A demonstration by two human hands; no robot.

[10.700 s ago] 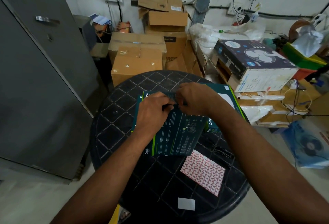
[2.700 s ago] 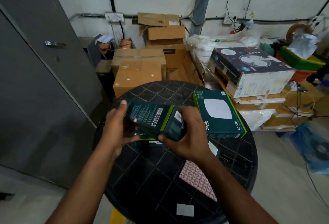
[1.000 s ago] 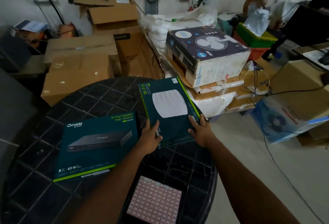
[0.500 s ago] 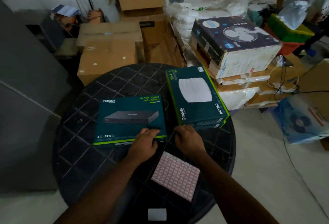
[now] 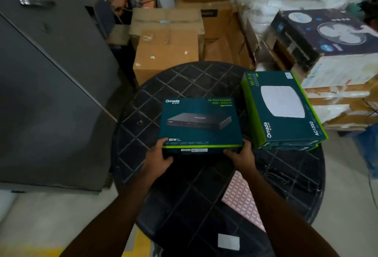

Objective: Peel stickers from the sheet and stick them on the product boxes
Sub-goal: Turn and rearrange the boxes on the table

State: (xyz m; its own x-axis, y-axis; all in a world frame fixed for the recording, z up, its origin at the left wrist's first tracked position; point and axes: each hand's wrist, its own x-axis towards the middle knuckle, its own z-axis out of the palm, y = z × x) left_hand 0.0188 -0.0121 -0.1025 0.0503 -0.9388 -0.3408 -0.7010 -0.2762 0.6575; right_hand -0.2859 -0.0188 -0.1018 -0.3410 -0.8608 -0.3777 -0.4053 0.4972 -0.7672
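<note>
A teal switch box (image 5: 199, 122) with a green stripe is raised a little above the round black table (image 5: 184, 78). My left hand (image 5: 158, 159) grips its near left corner, thumb on the top face. My right hand (image 5: 241, 155) grips its near right corner. To the right lies a teal Wi-Fi box (image 5: 281, 109) flat on the table, on top of another box. The pink sticker sheet (image 5: 242, 199) lies near the table's front right, partly hidden by my right forearm.
A small white paper piece (image 5: 228, 241) lies at the table's near edge. A grey metal cabinet (image 5: 51, 85) stands on the left. Stacked cardboard cartons (image 5: 166, 46) stand behind the table, and a fan box (image 5: 325, 40) on packages stands at the right.
Both hands have left the sticker sheet and taken hold of the switch box's near corners, lifting its front edge. The view has shifted, so the table sits lower and nearer the centre.
</note>
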